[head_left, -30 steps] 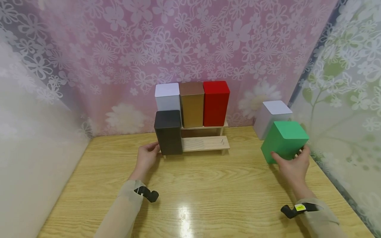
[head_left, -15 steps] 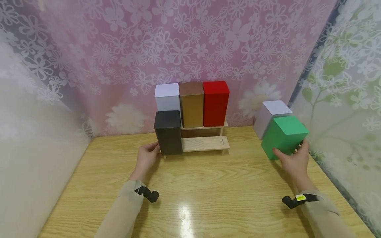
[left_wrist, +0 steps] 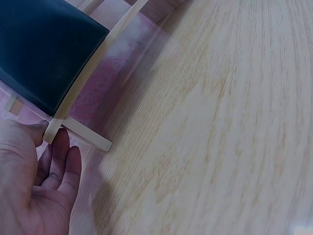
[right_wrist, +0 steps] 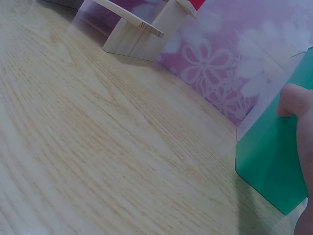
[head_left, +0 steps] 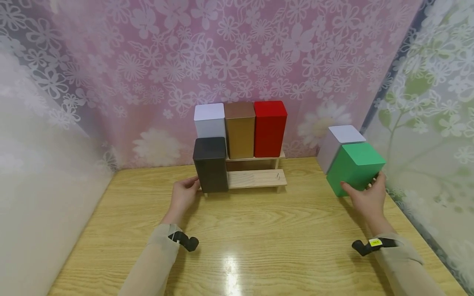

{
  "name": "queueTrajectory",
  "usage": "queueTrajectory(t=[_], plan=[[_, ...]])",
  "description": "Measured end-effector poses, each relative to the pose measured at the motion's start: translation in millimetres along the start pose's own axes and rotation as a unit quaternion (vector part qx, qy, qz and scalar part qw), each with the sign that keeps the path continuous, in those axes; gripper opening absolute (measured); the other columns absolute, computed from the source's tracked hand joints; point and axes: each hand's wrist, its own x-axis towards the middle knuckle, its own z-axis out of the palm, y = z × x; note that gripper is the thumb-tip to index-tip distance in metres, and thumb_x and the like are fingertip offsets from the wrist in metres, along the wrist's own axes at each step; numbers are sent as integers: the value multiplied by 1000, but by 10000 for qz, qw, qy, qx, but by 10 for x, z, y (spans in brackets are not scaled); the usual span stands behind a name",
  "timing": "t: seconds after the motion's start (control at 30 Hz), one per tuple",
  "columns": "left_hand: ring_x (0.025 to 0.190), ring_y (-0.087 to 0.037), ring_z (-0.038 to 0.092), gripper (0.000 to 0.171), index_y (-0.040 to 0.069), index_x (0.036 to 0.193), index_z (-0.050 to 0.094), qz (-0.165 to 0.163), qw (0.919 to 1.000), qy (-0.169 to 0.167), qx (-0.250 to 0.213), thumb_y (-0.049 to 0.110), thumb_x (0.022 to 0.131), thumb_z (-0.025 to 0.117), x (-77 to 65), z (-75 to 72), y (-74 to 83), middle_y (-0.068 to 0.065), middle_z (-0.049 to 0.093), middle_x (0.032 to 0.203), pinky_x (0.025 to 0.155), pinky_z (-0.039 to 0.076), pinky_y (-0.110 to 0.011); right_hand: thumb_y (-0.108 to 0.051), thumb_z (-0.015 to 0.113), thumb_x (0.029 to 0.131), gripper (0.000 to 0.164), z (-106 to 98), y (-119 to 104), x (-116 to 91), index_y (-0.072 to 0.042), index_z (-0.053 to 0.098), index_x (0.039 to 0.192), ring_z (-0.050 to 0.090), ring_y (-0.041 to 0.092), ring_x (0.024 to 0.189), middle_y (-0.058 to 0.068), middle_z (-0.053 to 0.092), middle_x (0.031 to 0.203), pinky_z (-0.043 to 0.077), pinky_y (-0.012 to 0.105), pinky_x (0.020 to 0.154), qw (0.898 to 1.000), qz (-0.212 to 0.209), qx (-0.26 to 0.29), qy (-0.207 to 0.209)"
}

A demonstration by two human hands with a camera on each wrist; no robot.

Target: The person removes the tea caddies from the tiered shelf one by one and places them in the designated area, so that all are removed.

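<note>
With thumb and fingers, my left hand [head_left: 184,195] pinches the left end of the lower step of a small wooden two-tier shelf [head_left: 256,179]. A black box [head_left: 211,170] stands upright on that step, right beside the fingers. Far to the right, my right hand [head_left: 368,201] grips a green box [head_left: 353,172], the thumb on its near face; its far fingers are mostly hidden. Behind the green box is a white box [head_left: 333,150], partly covered by it. Whether those two boxes touch I cannot tell. The right wrist view shows the green box's lower corner close to the tabletop.
On the upper tier stand a white box [head_left: 210,123], a gold-brown box [head_left: 240,133] and a red box [head_left: 269,131]. A pink flowered curtain [head_left: 222,53] hangs behind the wooden table [head_left: 237,238]. Pale panels flank the table on both sides.
My right hand has moved the green box a little back, closer to the white box behind it. The left hand stays at the shelf end.
</note>
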Motion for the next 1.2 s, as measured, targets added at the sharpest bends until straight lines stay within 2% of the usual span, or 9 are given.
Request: queueTrajectory(t=[0.13, 0.3, 0.53, 0.67, 0.93, 1.13, 1.2], plan=[[116, -26, 69, 28, 2, 128, 77, 63, 9999, 4, 112, 15, 104, 70, -2, 0, 4, -17, 74, 125, 96, 58, -39, -19, 86, 87, 103, 1, 4, 15, -23, 21, 167, 37, 38, 145, 14, 33, 162, 32, 59, 120, 10000, 45, -13, 1], [117, -25, 68, 27, 4, 127, 78, 117, 9998, -8, 175, 16, 104, 71, -4, -3, 9, -15, 74, 125, 96, 57, -38, -17, 86, 87, 103, 2, -1, 24, -21, 20, 167, 36, 37, 146, 14, 32, 163, 31, 58, 121, 10000, 83, -4, 22], [105, -24, 73, 27, 1, 128, 76, 85, 9996, -95, -270, 11, 103, 71, -8, 10, 15, -19, 74, 123, 83, 62, -31, -17, 85, 88, 104, -15, -3, 35, -21, 19, 167, 35, 38, 147, 14, 30, 163, 30, 60, 121, 10000, 12, -73, -27], [109, -25, 72, 28, 1, 128, 76, 75, 9999, -81, -133, 13, 103, 71, -7, 2, 17, -18, 74, 123, 87, 61, -32, -19, 85, 88, 104, -16, 11, 44, -23, 18, 167, 34, 38, 147, 14, 28, 162, 30, 60, 121, 9999, 27, -82, -81], [118, -27, 68, 29, 3, 129, 76, 128, 9998, -54, 110, 15, 104, 71, -14, -14, 22, -17, 74, 124, 100, 56, -43, -19, 85, 89, 105, -27, 4, 45, -23, 16, 167, 31, 38, 149, 14, 26, 164, 26, 59, 123, 9998, 20, 61, -180], [115, -24, 68, 28, 3, 128, 77, 177, 9996, -13, 216, 15, 103, 71, -10, -20, 21, -16, 75, 122, 96, 57, -37, -21, 84, 92, 113, -101, -53, 21, -24, 2, 170, 21, 35, 155, 14, 16, 170, 16, 51, 128, 9991, 39, 174, -379], [111, -25, 70, 28, 2, 128, 77, 155, 9998, -48, 69, 14, 104, 71, -4, -20, 20, -17, 75, 122, 92, 59, -36, -21, 83, 92, 115, -145, -116, 1, -23, -2, 170, 18, 34, 157, 14, 13, 171, 14, 47, 129, 9989, 21, 217, -421]])
